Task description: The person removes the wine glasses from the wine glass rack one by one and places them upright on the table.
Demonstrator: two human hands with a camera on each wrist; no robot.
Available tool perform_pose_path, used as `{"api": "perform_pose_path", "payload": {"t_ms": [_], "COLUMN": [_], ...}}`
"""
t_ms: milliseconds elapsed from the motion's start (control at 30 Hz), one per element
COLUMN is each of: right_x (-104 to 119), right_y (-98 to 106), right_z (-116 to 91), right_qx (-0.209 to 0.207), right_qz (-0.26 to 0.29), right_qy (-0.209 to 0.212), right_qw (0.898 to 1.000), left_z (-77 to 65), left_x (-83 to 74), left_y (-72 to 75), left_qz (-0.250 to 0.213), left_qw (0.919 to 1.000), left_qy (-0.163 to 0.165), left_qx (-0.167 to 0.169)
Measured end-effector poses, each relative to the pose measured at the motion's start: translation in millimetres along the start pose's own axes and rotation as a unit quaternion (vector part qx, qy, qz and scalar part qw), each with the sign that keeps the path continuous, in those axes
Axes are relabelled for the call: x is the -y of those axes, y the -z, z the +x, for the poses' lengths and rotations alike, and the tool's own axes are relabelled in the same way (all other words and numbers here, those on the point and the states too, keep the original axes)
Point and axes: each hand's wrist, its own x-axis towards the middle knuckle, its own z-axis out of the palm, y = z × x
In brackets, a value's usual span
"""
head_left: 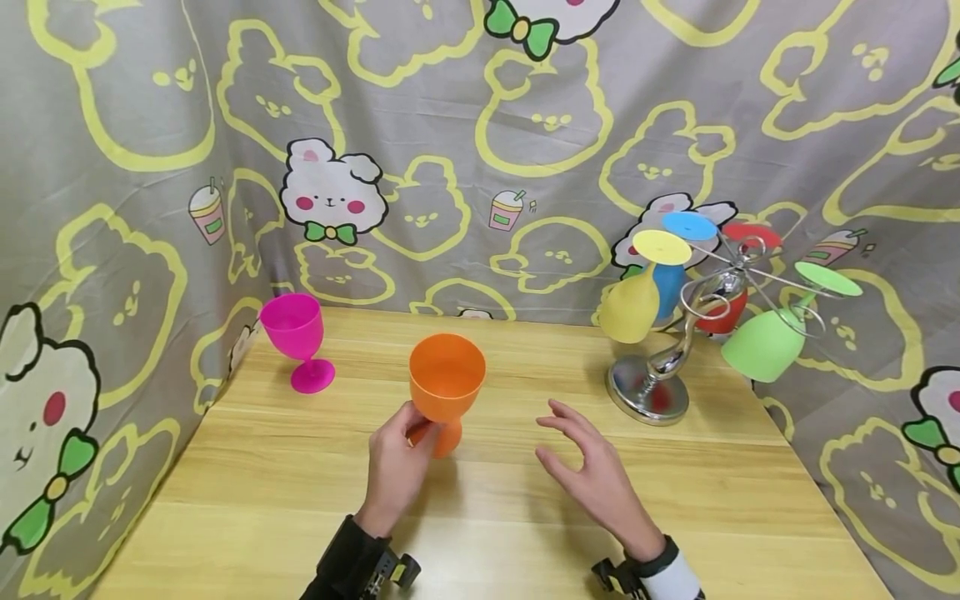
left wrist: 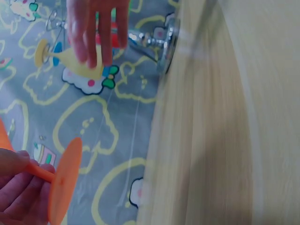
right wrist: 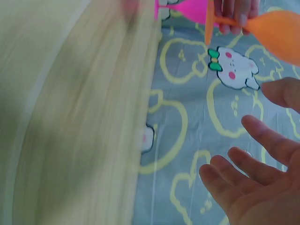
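Orange goblet (head_left: 447, 383) is above the desk (head_left: 262, 508), left hand (head_left: 395, 468) pinching its stem (left wrist: 42, 173); right hand (head_left: 597, 485) empty, fingers apart. Probably light, stiff plastic (maybe slick, unlikely to break); stem looks the best hold.

The wooden table (head_left: 262, 475) (pale and grained) bears an upright magenta goblet (head_left: 297, 340) and a silver cup rack (head_left: 671, 360).
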Motion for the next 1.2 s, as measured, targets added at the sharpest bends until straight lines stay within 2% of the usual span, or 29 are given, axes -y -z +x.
{"api": "perform_pose_path", "payload": {"t_ms": [167,300,400,700,933,1200], "right_x": [-13,-24,-30,-37,-37,-36], "right_y": [8,11,13,14,14,14], "right_z": [-7,-14,-18,-25,-27,-27], "right_qx": [0.002,-0.003,-0.008,0.003,0.015,0.023], "right_qz": [-0.064,-0.122,-0.146,-0.157,-0.157,-0.147], "right_qy": [-0.004,-0.006,-0.004,-0.006,-0.009,-0.013], "right_qw": [0.998,0.993,0.989,0.988,0.987,0.989], "left_z": [3.5,4.4,4.8,6.9,8.5,17.0], "left_x": [10.3,22.5,31.8,50.8,61.4,70.9], "left_y": [6.3,10.2,13.0,19.3,21.7,26.1], "left_qz": [0.033,0.075,0.094,0.154,0.171,0.175], "left_qw": [0.999,0.9947,0.9908,0.9818,0.9738,0.9706], "left_qy": [0.031,0.069,0.097,0.108,0.15,0.165], "left_qx": [-0.004,-0.005,-0.008,-0.028,-0.004,0.012]}}
